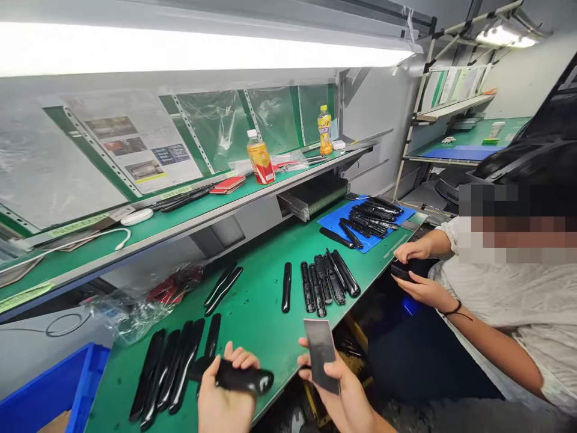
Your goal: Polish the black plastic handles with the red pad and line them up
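My left hand [229, 391] is wrapped round a glossy black elongated part [246, 377] above the front edge of the green table [256, 307]. To its right, my right hand [345, 391] grips a flat dark grey rectangular pad [321, 355] between thumb and fingers, held upright. The two hands are apart. Left of my left hand lies a row of several glossy black parts [169, 367]. A single black part [286, 287] lies mid-table, beside a group of several black parts [331, 279], some with their hollow inner sides up.
A person [505, 294] at the right works on a black part. More black parts lie on a blue mat [369, 240]. Plastic bags [135, 310] and a blue bin [85, 379] are at the left. Two bottles stand on the shelf [202, 207] above.
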Demonstrator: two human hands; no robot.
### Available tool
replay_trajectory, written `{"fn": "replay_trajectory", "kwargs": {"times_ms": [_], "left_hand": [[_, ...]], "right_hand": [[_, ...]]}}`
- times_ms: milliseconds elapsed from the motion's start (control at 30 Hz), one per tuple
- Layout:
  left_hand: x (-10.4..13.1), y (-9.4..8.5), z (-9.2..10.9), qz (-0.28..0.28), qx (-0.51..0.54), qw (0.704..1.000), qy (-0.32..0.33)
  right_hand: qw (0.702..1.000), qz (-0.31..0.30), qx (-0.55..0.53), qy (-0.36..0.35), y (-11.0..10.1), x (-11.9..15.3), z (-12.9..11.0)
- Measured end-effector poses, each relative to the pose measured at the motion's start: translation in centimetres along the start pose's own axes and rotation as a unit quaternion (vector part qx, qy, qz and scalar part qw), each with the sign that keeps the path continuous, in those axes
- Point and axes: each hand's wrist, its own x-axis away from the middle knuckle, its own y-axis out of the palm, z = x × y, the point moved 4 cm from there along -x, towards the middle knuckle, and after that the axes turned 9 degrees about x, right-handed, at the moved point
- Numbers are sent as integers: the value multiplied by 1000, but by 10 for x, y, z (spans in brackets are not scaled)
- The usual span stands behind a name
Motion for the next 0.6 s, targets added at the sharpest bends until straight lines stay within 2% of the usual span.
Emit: {"fn": "replay_trajectory", "kwargs": {"times_ms": [67,100,133,200,267,400,467,500,600], "left_hand": [[2,14,-17,-31,13,999,-41],[4,19,-25,-46,21,997,-57],[4,22,-32,-59,26,996,-65],[5,26,-43,-64,26,995,-69],[6,28,-50,-55,26,996,-68],[15,34,-56,-46,32,996,-70],[21,35,-57,-54,38,995,-81],[23,34,-58,-61,38,993,-92],[20,25,-54,-78,25,991,-105]], "right_hand": [[991,52,109,-61,0,11,-5],[974,87,182,-102,1,17,-9],[946,119,261,-150,3,23,-15],[870,154,395,-253,12,35,-25],[806,147,471,-326,23,43,-29],[737,106,523,-415,32,42,-25],[716,84,537,-439,29,28,-21],[715,80,544,-431,25,18,-18],[750,77,564,-337,11,-9,-6]]}}
